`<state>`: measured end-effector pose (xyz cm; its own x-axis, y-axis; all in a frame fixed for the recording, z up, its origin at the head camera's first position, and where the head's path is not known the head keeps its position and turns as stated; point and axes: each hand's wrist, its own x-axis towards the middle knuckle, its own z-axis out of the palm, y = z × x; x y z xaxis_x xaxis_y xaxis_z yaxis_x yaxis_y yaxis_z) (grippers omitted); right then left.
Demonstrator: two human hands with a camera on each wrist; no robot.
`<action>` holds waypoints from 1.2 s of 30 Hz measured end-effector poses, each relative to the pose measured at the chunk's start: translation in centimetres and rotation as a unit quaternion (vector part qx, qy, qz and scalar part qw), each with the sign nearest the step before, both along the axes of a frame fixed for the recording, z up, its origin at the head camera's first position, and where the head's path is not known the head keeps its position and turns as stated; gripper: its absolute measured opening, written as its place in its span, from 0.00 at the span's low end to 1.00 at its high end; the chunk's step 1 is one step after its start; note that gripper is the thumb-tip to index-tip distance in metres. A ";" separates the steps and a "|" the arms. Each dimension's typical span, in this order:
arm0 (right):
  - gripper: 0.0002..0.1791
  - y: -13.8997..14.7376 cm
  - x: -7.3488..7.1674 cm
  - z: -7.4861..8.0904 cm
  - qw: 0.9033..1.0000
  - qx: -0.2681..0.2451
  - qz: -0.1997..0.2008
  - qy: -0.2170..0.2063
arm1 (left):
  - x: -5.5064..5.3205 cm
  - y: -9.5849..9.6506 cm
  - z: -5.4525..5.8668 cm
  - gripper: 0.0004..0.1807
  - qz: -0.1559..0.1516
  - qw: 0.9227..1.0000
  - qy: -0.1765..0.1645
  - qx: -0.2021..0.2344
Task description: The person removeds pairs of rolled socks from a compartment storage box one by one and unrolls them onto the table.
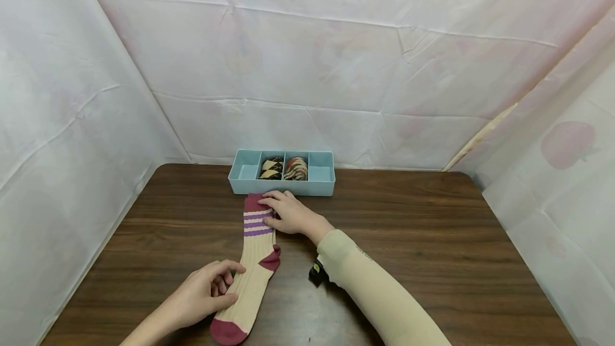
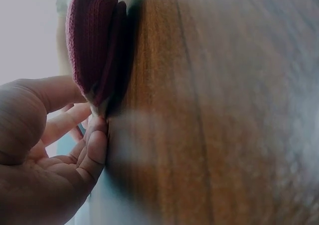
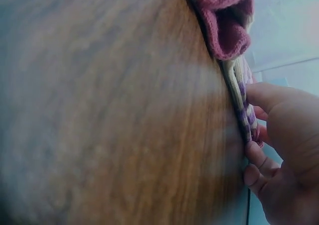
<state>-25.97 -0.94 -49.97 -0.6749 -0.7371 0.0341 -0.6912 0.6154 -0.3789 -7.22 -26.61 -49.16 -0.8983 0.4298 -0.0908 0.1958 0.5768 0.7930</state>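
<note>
A pair of cream socks (image 1: 253,276) lies flat and stacked on the table, with maroon toes, heels and cuffs and purple stripes. Near the toe end, my left hand (image 1: 206,290) touches the left edge with thumb and index finger, its other fingers bent beside the fabric. My right hand (image 1: 291,213) rests its fingertips on the striped cuff from the right. In the left wrist view, the maroon toes (image 2: 94,41) show two layers beyond the thumb. The maroon heels (image 3: 224,23) bulge up in the right wrist view, above the thumb at the stripes.
Behind the cuff stands a light blue divided box (image 1: 307,188). Its middle compartments hold a black-and-tan patterned roll (image 1: 272,168) and a striped brown roll (image 1: 296,169). The dark wooden table (image 1: 408,218) meets pale curtains (image 1: 307,63) at the back and sides.
</note>
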 end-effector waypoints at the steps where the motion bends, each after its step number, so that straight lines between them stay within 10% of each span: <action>1: 0.30 0.0 0.0 -0.1 1.000 -0.003 0.000 -0.003 | 0.0 0.0 0.0 0.23 0.000 1.000 -0.001 0.001; 36: 0.32 1.1 -0.2 -0.1 0.993 -0.075 -0.047 -0.072 | 3.0 0.0 0.6 0.28 0.026 0.999 -0.011 -0.027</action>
